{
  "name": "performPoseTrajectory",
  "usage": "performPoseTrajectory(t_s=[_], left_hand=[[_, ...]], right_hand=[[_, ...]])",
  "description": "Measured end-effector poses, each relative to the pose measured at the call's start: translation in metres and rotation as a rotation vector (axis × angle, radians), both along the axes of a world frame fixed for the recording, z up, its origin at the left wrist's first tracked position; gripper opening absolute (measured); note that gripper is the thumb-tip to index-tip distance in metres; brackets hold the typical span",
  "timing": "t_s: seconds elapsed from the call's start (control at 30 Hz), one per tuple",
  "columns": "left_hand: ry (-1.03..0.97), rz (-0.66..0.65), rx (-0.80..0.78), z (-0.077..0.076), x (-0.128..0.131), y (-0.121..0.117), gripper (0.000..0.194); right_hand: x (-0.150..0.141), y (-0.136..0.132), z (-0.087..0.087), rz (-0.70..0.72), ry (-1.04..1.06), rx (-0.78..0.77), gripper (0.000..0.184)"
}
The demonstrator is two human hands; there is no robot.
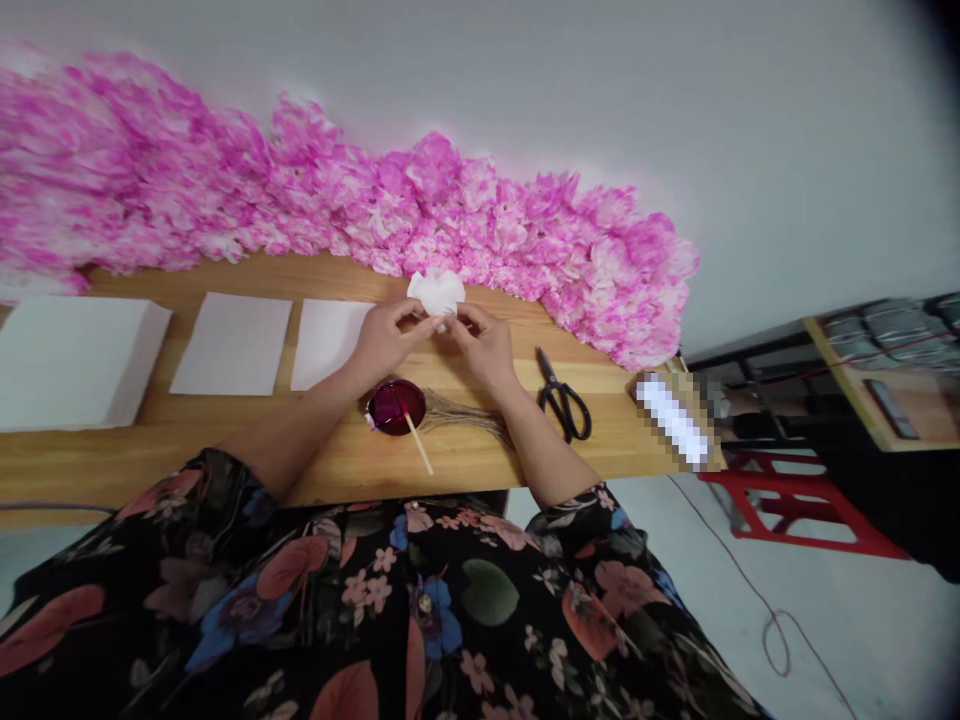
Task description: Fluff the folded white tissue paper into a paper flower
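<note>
Evidently the white papery bloom (437, 290) was up between the two hands, near the pink flowers (450, 200); the left hand (384, 335) and the right hand (487, 348) pinched its lower end between thumb and fingers, though the exact contact was partly hidden. It looked light, soft and easily creased or torn; the narrow base seemed the safest hold.

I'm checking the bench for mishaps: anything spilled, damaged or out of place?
Nothing stands out: no spill shows around the bowl and stick, the scissors lie flat, and the sheets and held white piece look unstained.
</note>
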State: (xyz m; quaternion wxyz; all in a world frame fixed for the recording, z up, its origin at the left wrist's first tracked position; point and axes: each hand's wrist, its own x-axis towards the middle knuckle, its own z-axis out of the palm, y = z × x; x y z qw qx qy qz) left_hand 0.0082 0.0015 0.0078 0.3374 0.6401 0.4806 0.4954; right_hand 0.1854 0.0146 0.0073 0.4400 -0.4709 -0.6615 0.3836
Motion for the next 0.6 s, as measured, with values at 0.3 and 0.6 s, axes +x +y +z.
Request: performPoseTrajectory(t_s=[0.3,0.6], left_hand=[[-0.056,0.003,-0.099,-0.009,-0.002,0.007,0.021],[-0.317,-0.035,-0.136,-0.012,-0.003,0.009,0.028]], right_hand=[[0.009,0.010,-0.004,-0.011,0.015,0.015,0.039],[0.010,0.008,0.008,-0.026,0.255,-0.232,0.052]])
